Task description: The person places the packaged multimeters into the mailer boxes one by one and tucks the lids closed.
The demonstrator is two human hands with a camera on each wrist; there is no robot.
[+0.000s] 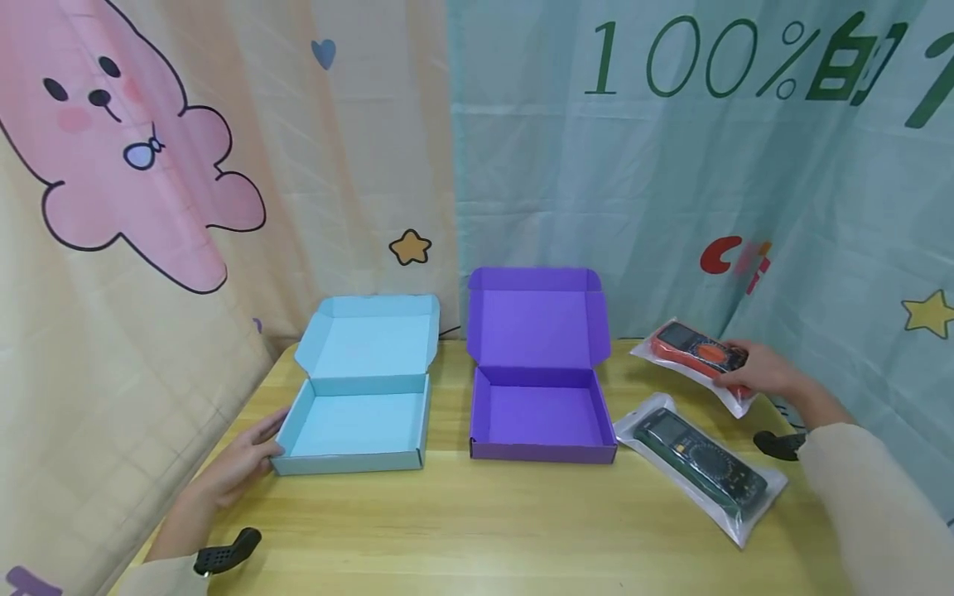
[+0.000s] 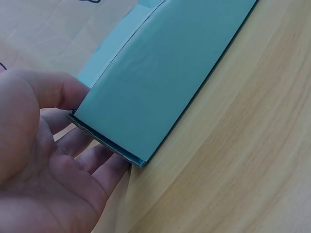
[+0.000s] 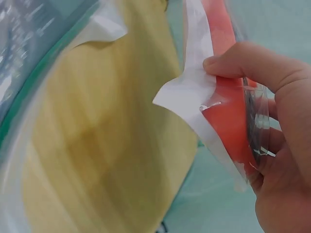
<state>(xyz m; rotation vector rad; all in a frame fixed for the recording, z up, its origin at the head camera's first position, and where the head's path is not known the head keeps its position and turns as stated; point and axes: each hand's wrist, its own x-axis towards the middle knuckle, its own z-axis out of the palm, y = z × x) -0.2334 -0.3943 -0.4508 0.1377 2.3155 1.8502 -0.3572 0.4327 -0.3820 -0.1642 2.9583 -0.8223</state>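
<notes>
Right of frame: right hand gripped red multimeter; glossy bag might have slipped. Left hand held blue box.

Beyond the tabletop's far edge, toward its right corner, the teal curtain bears green lettering that reads "100%的", followed by a character cut off at the side. Markings on the red meter and green-edged meter are too small to read.
</notes>
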